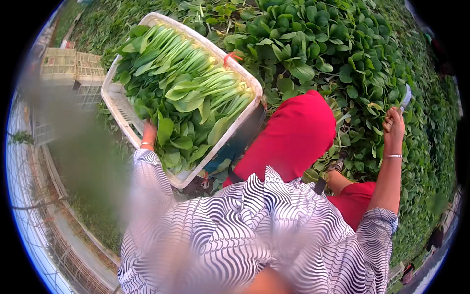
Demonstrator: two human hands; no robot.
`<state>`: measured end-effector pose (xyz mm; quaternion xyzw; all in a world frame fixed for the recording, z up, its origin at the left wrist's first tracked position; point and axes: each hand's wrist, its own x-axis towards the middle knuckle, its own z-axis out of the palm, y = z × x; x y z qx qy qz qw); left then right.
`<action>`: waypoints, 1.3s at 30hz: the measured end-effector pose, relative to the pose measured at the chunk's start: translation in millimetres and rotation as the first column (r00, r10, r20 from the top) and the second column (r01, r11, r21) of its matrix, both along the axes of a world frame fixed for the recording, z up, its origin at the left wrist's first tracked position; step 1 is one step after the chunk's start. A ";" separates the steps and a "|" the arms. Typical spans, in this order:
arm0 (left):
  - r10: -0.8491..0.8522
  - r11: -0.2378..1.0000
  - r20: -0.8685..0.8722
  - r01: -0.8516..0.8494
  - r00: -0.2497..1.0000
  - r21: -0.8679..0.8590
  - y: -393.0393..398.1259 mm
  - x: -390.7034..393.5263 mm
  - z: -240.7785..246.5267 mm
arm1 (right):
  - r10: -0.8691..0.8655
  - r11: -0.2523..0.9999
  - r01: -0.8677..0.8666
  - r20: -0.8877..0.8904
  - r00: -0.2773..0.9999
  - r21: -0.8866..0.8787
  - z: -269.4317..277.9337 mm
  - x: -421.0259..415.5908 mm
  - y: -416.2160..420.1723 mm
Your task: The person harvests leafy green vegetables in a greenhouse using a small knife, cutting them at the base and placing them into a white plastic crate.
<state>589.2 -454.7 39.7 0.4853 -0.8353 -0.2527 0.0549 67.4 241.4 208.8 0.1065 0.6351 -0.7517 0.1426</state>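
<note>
A white plastic crate (259, 85) stands tilted at my left, lined with leafy greens (198, 79) whose pale stems point to the upper right. My left hand (148, 133) reaches inside the crate's near left side, against the leaves; its fingers are mostly hidden by them. Out to the right, my right hand (393, 123) is closed around the handle of a small curved blade (406, 96), which looks like a sickle or knife. That hand is raised over the growing greens (352, 55), clear of the crate.
Uncut plants spread across the front and right. Red tape is tied to the crate's right rim. Stacked slatted crates (58, 66) stand at far left. My red-clad knee (293, 125) rises between the crate and the plants. A blurred smudge covers part of the left side.
</note>
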 end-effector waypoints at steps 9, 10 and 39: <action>0.174 0.980 0.299 -0.135 0.938 -0.147 -30.8 -2.7 59.5 | 0.117 0.739 -0.351 0.404 0.907 0.575 -202.6 65.7 -29.5; 0.209 0.964 0.305 -0.143 0.929 -0.226 -39.1 -13.9 76.0 | 0.182 0.608 -0.451 0.437 0.881 0.654 -210.8 68.5 -28.1; -0.785 0.483 0.506 0.865 0.358 0.138 341.5 -581.9 -62.9 | 0.218 0.956 -0.290 0.549 0.807 0.046 -305.6 -20.4 -205.2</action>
